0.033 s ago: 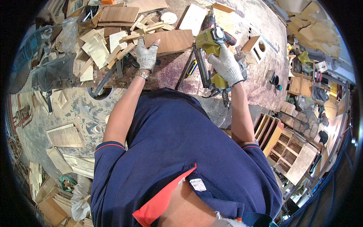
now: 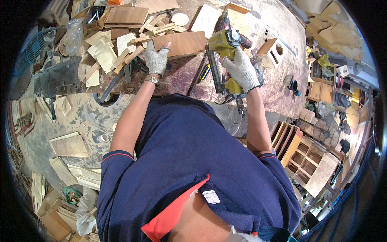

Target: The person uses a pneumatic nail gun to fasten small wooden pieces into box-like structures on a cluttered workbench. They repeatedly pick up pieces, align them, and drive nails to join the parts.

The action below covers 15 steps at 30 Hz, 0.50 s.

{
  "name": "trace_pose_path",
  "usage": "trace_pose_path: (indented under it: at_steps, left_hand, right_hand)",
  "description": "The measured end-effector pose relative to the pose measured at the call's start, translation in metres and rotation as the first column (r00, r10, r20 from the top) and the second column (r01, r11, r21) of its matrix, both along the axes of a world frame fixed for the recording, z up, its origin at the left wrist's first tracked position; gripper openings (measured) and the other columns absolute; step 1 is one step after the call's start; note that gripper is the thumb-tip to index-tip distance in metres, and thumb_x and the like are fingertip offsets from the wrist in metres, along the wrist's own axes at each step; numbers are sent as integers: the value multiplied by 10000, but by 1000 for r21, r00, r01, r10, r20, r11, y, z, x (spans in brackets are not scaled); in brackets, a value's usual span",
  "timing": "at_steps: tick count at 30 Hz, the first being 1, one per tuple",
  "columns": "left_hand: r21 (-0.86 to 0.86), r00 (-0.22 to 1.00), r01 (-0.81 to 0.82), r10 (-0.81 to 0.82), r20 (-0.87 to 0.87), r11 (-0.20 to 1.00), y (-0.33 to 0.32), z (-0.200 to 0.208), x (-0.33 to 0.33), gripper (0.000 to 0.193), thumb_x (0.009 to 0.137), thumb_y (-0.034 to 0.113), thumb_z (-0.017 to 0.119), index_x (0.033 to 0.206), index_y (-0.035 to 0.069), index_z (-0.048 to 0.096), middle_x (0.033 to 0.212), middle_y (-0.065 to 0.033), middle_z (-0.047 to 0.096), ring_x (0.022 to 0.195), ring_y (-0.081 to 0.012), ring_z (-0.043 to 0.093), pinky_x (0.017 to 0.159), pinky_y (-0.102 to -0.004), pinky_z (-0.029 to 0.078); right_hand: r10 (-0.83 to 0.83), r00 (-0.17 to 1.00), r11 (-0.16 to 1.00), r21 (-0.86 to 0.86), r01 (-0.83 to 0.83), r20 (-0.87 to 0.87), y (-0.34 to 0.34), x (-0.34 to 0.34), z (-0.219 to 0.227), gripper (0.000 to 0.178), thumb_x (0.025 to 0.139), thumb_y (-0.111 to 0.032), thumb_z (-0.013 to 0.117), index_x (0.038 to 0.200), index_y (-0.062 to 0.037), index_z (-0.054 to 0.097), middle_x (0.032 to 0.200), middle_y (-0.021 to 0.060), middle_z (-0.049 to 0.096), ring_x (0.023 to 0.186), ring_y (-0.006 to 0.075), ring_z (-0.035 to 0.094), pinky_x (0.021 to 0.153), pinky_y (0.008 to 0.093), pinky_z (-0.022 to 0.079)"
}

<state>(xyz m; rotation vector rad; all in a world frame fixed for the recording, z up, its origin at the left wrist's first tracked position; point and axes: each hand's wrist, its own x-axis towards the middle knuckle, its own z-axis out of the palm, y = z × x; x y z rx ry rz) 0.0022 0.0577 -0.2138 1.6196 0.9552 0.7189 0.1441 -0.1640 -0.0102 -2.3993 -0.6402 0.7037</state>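
Observation:
My left hand (image 2: 156, 60), in a pale knit glove with the thumb tip bare, grips the left end of a flat brown wooden board (image 2: 185, 43). Its thumb rests on the board's face; the other fingers are partly hidden. Wrapped round the handle of a yellow-green nail gun (image 2: 223, 42) is my gloved right hand (image 2: 243, 71). The gun's long dark magazine points down toward me, and an air hose fitting (image 2: 240, 105) hangs at its lower end. Just beyond the gun lies a dark drill (image 2: 222, 22), partly covered by it.
Wood offcuts (image 2: 102, 52) pile up at the left of the workbench (image 2: 288, 76). A small wooden box with a round hole (image 2: 272, 53) stands at the right. A circular saw blade (image 2: 19, 82) shows at far left. A yellow-handled tool (image 2: 205, 71) lies between my hands.

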Motion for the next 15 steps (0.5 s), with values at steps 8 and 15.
trace_pose_path:
  at_steps: [8, 15]
  left_hand:
    - [-10, 1000, -2, 2, -9, 1000, 2, 10, 4, 515, 900, 330, 895, 1157, -48, 658, 1033, -217, 769, 933, -327, 755, 853, -451, 581]
    - [67, 1000, 12, -10, -27, 998, 4, -1, 3, 562, 924, 340, 878, 1219, -82, 654, 1072, -205, 756, 956, -278, 735, 861, -413, 584]
  right_hand:
    - [-1, 994, 1000, 26, 3, -105, 6, -4, 1, 454, 993, -179, 721, 1389, -17, 566, 855, 61, 669, 625, 138, 668, 553, 322, 576]
    - [-13, 998, 1000, -27, 11, -61, 8, -9, -1, 488, 996, -198, 723, 1422, -24, 561, 880, 77, 693, 633, 142, 674, 584, 334, 569]
